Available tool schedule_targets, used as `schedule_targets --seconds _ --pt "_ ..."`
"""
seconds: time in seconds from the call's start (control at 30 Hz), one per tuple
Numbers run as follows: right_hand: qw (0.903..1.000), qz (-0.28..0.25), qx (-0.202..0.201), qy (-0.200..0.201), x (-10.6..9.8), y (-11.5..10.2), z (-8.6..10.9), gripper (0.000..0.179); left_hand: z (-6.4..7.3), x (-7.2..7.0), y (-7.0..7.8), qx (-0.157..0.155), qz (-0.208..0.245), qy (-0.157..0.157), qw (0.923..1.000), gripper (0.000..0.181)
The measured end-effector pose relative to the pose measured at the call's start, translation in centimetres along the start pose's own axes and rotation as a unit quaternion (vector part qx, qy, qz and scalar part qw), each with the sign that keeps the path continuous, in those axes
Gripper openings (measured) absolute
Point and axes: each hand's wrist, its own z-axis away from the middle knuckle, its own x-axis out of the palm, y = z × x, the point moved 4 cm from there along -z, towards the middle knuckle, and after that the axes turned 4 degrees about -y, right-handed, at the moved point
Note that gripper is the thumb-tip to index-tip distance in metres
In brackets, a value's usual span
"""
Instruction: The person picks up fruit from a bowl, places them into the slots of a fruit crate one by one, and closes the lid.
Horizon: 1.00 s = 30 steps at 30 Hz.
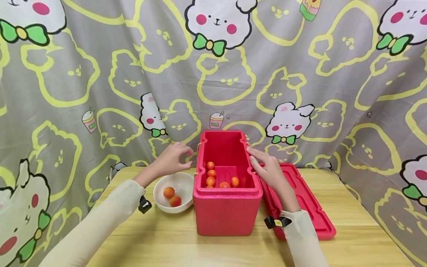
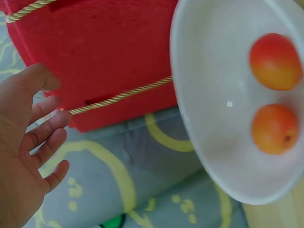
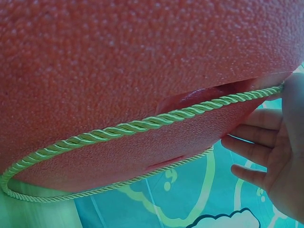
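Observation:
A red foam box (image 1: 227, 217) stands open-topped on the table, with several small round orange-red fruits (image 1: 211, 181) on its floor. To its left, a white bowl (image 1: 184, 184) holds two more such fruits, one orange (image 1: 169, 192) and one redder (image 1: 175, 201). My left hand (image 1: 173, 159) hovers above the bowl's far edge, beside the box's left wall. Its fingers (image 2: 43, 129) are loosely bent with nothing between them. On the box's right rim rests my right hand (image 1: 268, 168), its fingers (image 3: 254, 142) extended along the outer wall.
A red lid (image 1: 307, 200) lies on the wooden table (image 1: 143, 244) right of the box, beneath the right forearm. Gold twisted cord (image 3: 142, 124) loops along the box's side. Behind the table hangs a grey patterned curtain (image 1: 230, 89).

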Motion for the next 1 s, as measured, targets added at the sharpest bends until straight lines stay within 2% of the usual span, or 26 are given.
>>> schedule_targets --seconds 0.33,0.47,0.7,0.83,1.0 --pt "1.0000 -0.003 0.005 -0.003 0.1 0.0 0.2 0.044 3.2 3.2 -1.7 -0.007 0.009 -0.100 0.9949 0.022" --pt "0.9999 -0.006 0.010 -0.005 0.1 0.0 0.2 0.045 4.1 4.1 -1.7 -0.010 0.026 -0.144 0.9892 0.026" --pt "0.9999 -0.012 0.011 -0.006 0.1 0.0 0.3 0.045 5.4 5.3 -2.1 -0.027 0.047 -0.219 0.9742 0.035" --pt "0.9999 -0.012 0.011 -0.005 0.1 0.0 0.3 0.045 5.9 5.7 -2.3 -0.016 0.037 -0.236 0.9709 0.037" --pt "0.9999 -0.009 0.014 -0.004 0.1 -0.1 0.3 0.045 5.9 6.1 -2.5 -0.011 0.026 -0.234 0.9717 0.034"
